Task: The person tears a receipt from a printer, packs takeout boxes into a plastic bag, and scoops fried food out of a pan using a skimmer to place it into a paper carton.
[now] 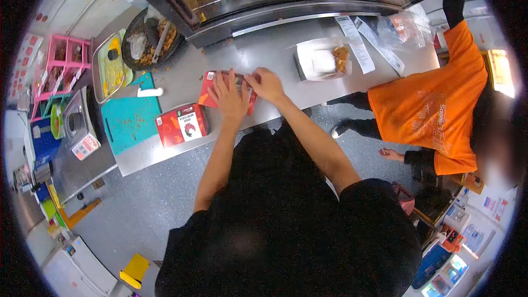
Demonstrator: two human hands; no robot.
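A red box [207, 94] lies on the steel counter [269, 49], under my hands. My left hand [230, 98] rests on top of it with the fingers spread. At the box's right edge is my right hand [265, 84], its fingers bent together against the edge; whether they grip the box is hard to tell. Another red box with a white label [182, 125] sits just to the left, near the front edge. Further right stands an open white box [318, 59] with browned food in it.
A teal cutting board [131, 122] with crumbs, a white-handled tool [149, 92], a tray [111, 66] and a dark bowl of food [151, 41] are at the left. Paper slips [356, 44] lie at the right. A person in orange [429, 102] stands beyond the counter's right end.
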